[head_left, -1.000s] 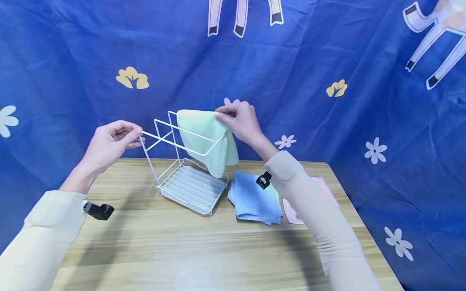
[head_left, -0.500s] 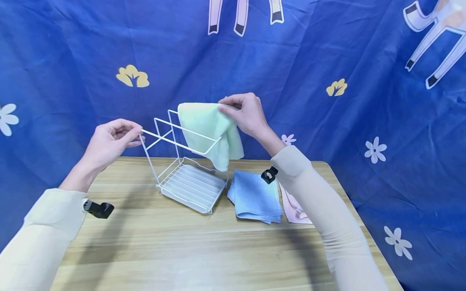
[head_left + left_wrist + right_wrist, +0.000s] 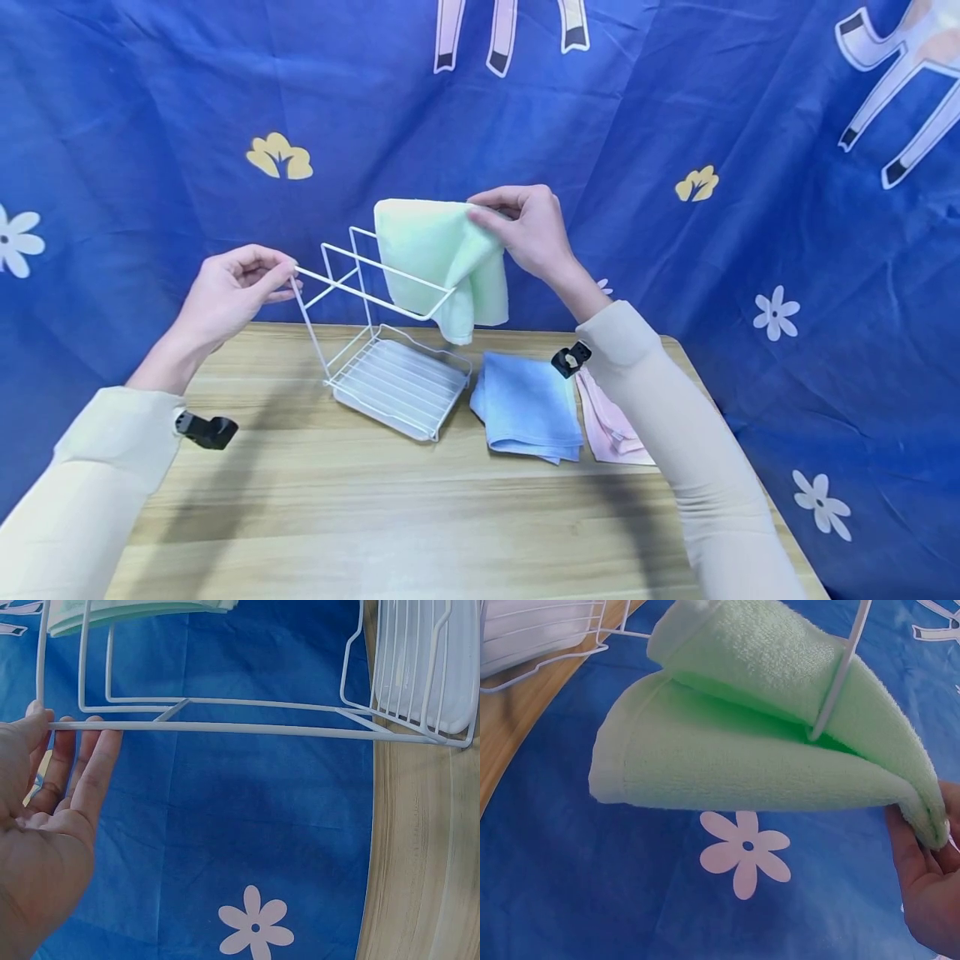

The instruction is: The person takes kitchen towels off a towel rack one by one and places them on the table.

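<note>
My left hand [image 3: 236, 287] pinches the upper left corner of a white wire rack [image 3: 360, 293] that stands on the table. In the left wrist view, thumb and fingertips meet on its rod [image 3: 225, 727]. A pale green towel [image 3: 420, 242] hangs folded from my right hand [image 3: 528, 225], which pinches its top right corner. The towel is behind and above the rack's upper rods, at their right end. In the right wrist view, one rod [image 3: 844, 671] crosses in front of the towel; whether they touch I cannot tell.
A white tray [image 3: 401, 387] lies in the rack's base. Right of it a folded blue cloth [image 3: 528, 408] is on the wooden table [image 3: 420, 517], then a folded pink cloth [image 3: 611, 425], partly behind my right sleeve. A blue patterned curtain [image 3: 570, 133] hangs behind.
My right hand has moved up and to the right, lifting the green towel higher above the rack's rods. The left hand keeps its pinch on the rack, which stays in place.
</note>
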Action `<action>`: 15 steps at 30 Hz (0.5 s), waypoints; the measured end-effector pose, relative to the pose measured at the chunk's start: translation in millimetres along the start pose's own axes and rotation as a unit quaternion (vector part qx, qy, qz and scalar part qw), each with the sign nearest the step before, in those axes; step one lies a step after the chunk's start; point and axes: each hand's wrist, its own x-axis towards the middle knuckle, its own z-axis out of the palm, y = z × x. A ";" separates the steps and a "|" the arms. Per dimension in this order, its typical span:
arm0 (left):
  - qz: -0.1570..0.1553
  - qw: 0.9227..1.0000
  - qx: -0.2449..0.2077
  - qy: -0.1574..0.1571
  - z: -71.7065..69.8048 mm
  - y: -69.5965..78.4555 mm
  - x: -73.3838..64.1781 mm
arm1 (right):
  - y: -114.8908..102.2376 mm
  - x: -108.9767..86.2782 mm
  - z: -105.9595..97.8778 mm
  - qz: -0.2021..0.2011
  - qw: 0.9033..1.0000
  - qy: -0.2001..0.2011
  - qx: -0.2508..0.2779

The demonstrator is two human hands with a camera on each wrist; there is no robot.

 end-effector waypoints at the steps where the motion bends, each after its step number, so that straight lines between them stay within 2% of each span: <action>1: 0.001 1.000 0.001 0.000 0.3 0.0 0.0 | -0.2 -0.2 -1.3 -0.002 1.000 0.001 0.001; 7: 0.006 1.000 0.013 -0.004 1.7 -0.4 -0.5 | -0.8 -0.2 -9.4 0.003 1.000 0.013 0.008; 15: 0.009 1.000 0.014 -0.004 0.3 -1.1 2.8 | -2.2 -0.2 -20.1 -0.010 0.999 0.039 0.019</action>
